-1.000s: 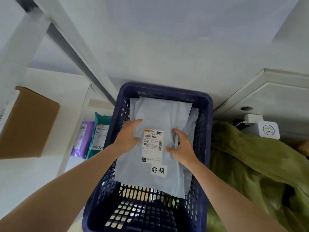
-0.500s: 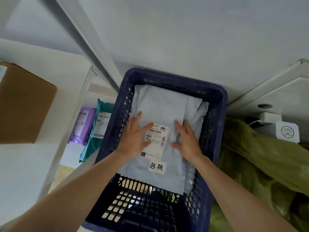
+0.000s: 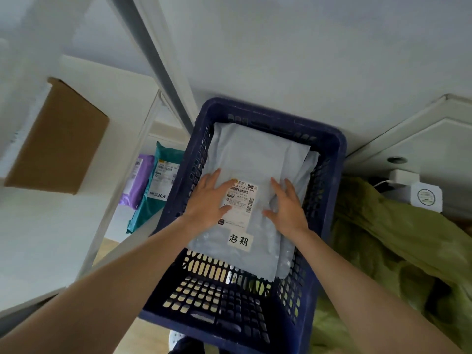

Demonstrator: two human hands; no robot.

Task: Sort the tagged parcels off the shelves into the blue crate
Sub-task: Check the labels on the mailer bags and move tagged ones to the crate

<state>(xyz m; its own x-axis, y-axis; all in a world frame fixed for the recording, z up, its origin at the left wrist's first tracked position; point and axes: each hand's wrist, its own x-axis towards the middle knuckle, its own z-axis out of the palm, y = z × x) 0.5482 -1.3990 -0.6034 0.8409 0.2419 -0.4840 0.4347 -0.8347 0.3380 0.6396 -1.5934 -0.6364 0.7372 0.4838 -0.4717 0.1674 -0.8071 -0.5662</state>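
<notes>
Beside white shelving [image 3: 115,200], left hand [image 3: 207,203] and right hand [image 3: 287,208] press straight fingers [image 3: 214,178] on grey parcel [image 3: 255,154] in blue crate [image 3: 255,108]

Your crate [image 3: 255,111] is dark blue with a grid of slots, and the parcel [image 3: 255,154] in it is pale grey-blue, with a white label [image 3: 242,200] barred in black and a white tag [image 3: 240,240] lettered in black. On your left you have a teal parcel [image 3: 159,208], a purple parcel [image 3: 139,182] and a plain brown box [image 3: 61,139]; on your right, olive-green cloth [image 3: 396,241].
</notes>
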